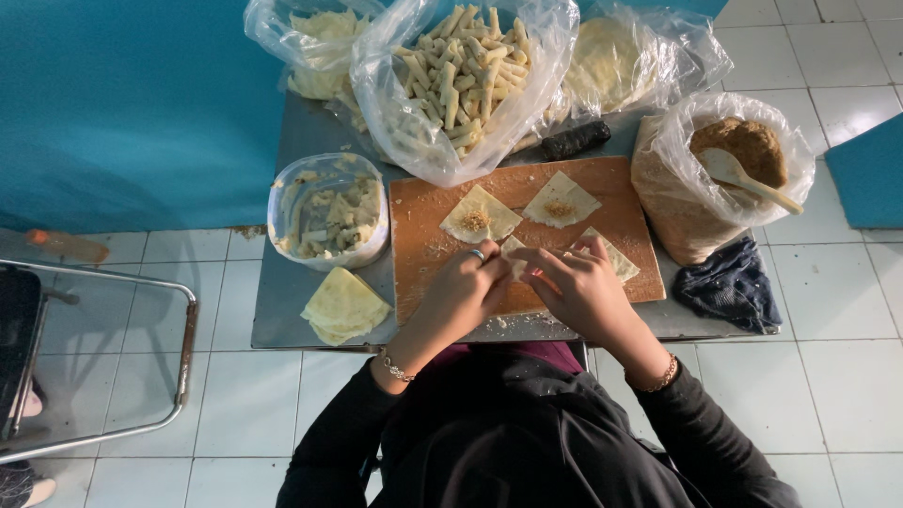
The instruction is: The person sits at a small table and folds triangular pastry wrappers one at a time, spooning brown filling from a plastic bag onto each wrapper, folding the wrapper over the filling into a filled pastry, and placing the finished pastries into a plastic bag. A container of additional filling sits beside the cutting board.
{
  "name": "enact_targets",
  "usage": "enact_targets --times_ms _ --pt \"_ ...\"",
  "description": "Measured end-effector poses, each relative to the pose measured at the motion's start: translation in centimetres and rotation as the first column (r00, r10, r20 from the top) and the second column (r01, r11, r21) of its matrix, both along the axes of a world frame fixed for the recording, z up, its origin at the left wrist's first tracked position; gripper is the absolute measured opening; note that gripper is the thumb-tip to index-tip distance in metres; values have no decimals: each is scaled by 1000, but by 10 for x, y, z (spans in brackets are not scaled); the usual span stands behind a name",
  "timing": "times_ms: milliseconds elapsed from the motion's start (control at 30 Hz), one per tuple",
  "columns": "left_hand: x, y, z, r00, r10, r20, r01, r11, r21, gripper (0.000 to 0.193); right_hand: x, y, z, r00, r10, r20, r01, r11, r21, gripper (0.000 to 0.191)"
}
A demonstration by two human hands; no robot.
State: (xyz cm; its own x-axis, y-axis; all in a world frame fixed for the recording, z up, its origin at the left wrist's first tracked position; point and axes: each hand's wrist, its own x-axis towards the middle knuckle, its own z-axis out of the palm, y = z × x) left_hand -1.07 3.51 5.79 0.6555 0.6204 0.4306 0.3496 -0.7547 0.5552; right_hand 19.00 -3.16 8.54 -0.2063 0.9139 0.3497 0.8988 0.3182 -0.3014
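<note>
- Both hands meet over a wooden board (pixel 602 212) on a small metal table (pixel 282 310); the left hand (pixel 463 292) and right hand (pixel 578 287) pinch a pale pastry sheet (pixel 616 256) between curled fingers, folding it at the board's near edge.
- Two more filled sheets (pixel 480 216) lie open further back on the board.
- A stack of wrappers (pixel 343 306) sits left of the board, near a plastic tub (pixel 327 212).
- A bag of finished rolls (pixel 461 71) stands behind; a bag of brown filling (pixel 743 146) with a spoon (pixel 743 177) stands to the right.
</note>
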Motion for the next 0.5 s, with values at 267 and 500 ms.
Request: enact_targets --times_ms 267,500 --pt "0 4 1 1000 -14 22 16 998 -58 17 -3 4 -4 1000 -27 11 25 994 109 10" --pt "-8 -1 9 997 35 -67 -11 942 334 20 -4 -4 -7 997 -41 -64 48 993 105 16"
